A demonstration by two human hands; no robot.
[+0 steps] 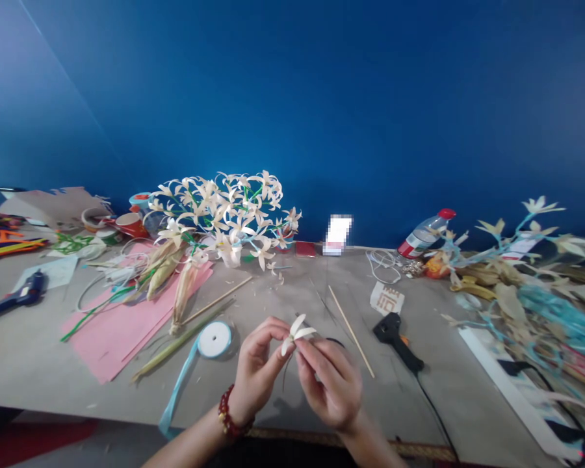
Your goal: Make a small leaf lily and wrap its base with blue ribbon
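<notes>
Between my two hands is a small white handmade flower [298,330] with narrow petals and a thin stem pointing down. My left hand [260,364], with a red bead bracelet at the wrist, pinches the flower from the left. The fingers of my right hand [329,380] close on its petals from the right. Just left of my hands lies a roll of light blue ribbon [214,339], its loose end trailing to the table's front edge. A thin wooden stick [351,331] and a black glue gun [398,341] lie to the right.
Bunches of finished white flowers [224,214] stand at the back. Pink paper sheets [127,331], corn husks and a blue glue gun [22,296] lie left. On the right are a plastic bottle [424,235], a white power strip [507,393] and a black cord [436,409].
</notes>
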